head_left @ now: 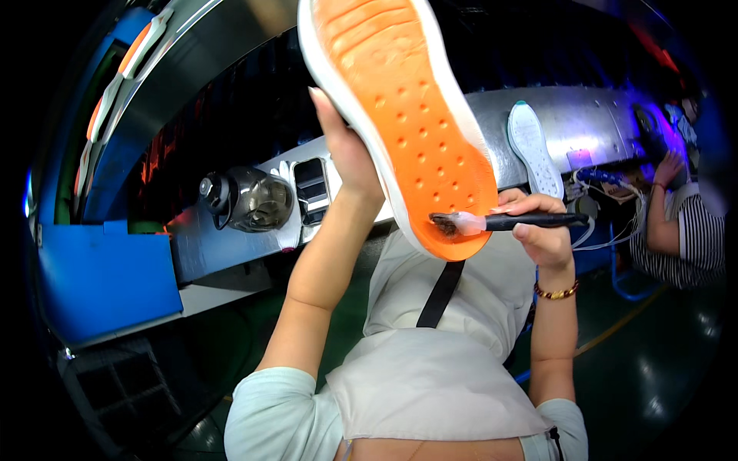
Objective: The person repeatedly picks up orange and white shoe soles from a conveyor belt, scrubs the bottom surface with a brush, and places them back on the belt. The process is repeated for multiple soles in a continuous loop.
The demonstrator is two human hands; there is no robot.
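- Head view: left hand [346, 154] grips 1 orange shoe sole [400, 115] from 9 o'clock.
- Right hand [542, 227] closed around brush [500, 222], bristles touching sole's 6 o'clock end.
- Brushing seems underway; most of sole looks unbrushed.

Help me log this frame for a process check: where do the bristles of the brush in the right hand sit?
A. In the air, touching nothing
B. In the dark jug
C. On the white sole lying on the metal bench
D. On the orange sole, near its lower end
D: the brush held in the right hand has its bristles pressed on the lower end of the orange sole, which the left hand holds up.
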